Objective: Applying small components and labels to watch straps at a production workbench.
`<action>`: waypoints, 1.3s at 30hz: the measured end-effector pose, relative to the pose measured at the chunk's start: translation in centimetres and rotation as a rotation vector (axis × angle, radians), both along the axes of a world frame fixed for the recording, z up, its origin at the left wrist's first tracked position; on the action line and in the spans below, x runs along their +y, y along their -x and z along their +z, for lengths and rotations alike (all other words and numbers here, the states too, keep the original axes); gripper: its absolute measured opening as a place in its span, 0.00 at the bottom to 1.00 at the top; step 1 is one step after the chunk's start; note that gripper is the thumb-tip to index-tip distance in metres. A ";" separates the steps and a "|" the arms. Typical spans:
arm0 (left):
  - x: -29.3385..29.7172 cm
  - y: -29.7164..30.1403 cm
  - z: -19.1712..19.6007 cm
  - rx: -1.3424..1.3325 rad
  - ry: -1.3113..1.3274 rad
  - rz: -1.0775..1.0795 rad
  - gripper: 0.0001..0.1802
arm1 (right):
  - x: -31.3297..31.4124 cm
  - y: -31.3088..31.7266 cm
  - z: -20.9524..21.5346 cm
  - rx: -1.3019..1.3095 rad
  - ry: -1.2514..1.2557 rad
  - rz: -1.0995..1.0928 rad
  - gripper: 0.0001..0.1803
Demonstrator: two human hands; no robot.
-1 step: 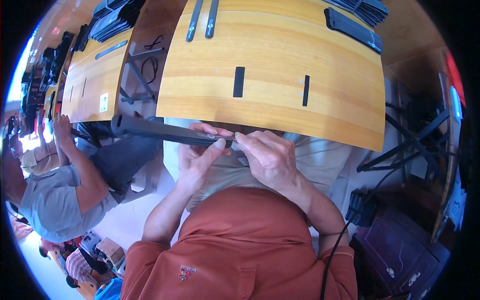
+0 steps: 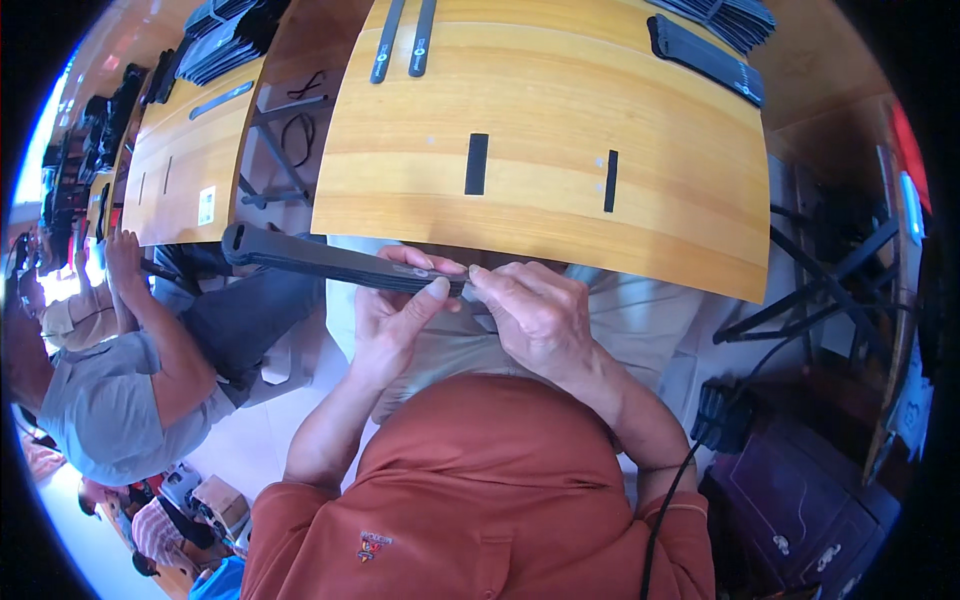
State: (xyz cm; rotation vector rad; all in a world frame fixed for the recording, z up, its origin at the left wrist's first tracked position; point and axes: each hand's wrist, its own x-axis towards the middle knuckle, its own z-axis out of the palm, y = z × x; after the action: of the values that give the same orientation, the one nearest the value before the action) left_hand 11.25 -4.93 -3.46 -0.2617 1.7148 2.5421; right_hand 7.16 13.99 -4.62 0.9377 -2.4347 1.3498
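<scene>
A stack of dark grey flat straps [image 2: 310, 260] lies over my lap, just off the table's near edge, and reaches out to the left. Its left end is rounded and has a slot. My left hand [image 2: 395, 318] grips the stack near its right end, thumb on top and fingers behind. At that right end, the bent fingers of my right hand [image 2: 540, 310] pinch the tip of the straps. My fingers hide exactly what the right hand has between them.
On the wooden table [image 2: 550, 90] are two black strips [image 2: 477, 164], two loose grey straps [image 2: 422, 40] and stacked straps [image 2: 705, 60] at the far right. To the left, a co-worker [image 2: 120, 390] sits at another table [image 2: 190, 160]. A black cable [image 2: 665, 510] hangs at my right.
The left end of the strap stack, blurred before, is now sharp and has barely shifted. Both hands keep their grip in the same place.
</scene>
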 end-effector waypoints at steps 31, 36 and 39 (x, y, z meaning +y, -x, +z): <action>-2.1 0.2 2.2 -0.239 0.163 -0.498 0.17 | 2.5 0.6 2.2 0.202 -0.237 0.298 0.15; -2.1 0.4 2.9 -0.214 0.236 -0.580 0.18 | 2.4 0.4 2.9 0.185 -0.308 0.359 0.17; -1.2 -0.6 2.0 -0.185 0.195 -0.374 0.18 | 2.0 0.2 2.9 0.109 -0.272 0.297 0.18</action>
State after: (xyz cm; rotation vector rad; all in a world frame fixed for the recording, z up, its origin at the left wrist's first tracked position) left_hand 11.82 -6.16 -1.50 -0.1601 1.7496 2.0283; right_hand 7.00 16.01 -1.77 1.4472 -2.5090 1.0264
